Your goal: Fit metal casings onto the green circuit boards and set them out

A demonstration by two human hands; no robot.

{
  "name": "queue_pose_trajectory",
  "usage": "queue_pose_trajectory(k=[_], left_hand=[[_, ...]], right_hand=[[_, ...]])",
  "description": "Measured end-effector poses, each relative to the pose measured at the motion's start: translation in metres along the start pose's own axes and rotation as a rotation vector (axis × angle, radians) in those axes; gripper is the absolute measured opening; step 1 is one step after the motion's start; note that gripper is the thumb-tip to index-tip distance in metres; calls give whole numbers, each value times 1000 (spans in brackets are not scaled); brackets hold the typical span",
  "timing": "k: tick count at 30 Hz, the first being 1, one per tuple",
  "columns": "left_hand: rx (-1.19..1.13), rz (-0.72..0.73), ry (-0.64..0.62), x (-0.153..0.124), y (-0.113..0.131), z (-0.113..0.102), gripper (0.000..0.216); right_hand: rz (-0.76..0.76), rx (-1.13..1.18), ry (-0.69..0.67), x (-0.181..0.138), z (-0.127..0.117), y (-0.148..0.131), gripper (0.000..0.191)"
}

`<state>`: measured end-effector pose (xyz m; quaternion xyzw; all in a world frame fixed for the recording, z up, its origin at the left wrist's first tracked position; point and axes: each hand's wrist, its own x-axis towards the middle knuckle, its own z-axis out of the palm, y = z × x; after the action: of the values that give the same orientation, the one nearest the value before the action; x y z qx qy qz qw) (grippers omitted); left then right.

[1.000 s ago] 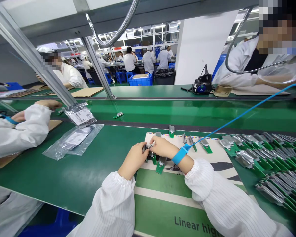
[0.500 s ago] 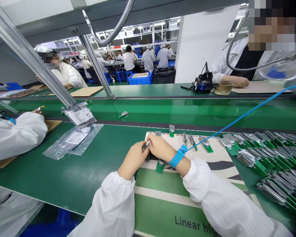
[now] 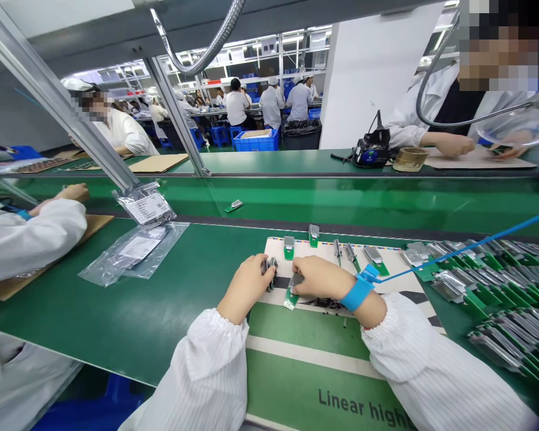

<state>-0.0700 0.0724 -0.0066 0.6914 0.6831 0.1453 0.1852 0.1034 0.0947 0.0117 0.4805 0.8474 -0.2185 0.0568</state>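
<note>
My left hand [image 3: 245, 287] is curled round a small stack of grey metal parts [image 3: 269, 273], held upright over the printed sheet [image 3: 323, 335]. My right hand [image 3: 317, 276], with a blue wrist strap [image 3: 358, 292] and its blue cord, rests fingers-down on a small green circuit board with a metal clip [image 3: 291, 294] lying on the sheet. Several more such boards [image 3: 332, 242] lie in a row along the sheet's far edge.
Rows of green boards with metal clips [image 3: 489, 281] fill the bench at the right. Clear plastic bags [image 3: 132, 248] lie at the left, by a neighbour's white sleeve [image 3: 31, 239]. A single board [image 3: 234, 206] sits on the conveyor belt. Across it, another worker handles parts beside a tape roll [image 3: 408, 159].
My right hand has moved off the stack in my left hand and down to the right onto a green board on the sheet. The loose board on the belt has drifted right.
</note>
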Motion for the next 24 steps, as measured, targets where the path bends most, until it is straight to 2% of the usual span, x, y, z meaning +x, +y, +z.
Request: queue_pose_trajectory(k=[7,13,19,24], left_hand=[[3,4,4,1,0,1,25],[13,15,17,2,-2,0,26],[15,34,24,2,-3,2,28],[25,58,18,1,-8,-3,29]], right_hand=[[13,59,62,20,-5,-9,23],[-25,165,182,39,3,-16,27],[-86,243,281,38,13,-6,32],[-59,225,337,32,8,12,30]])
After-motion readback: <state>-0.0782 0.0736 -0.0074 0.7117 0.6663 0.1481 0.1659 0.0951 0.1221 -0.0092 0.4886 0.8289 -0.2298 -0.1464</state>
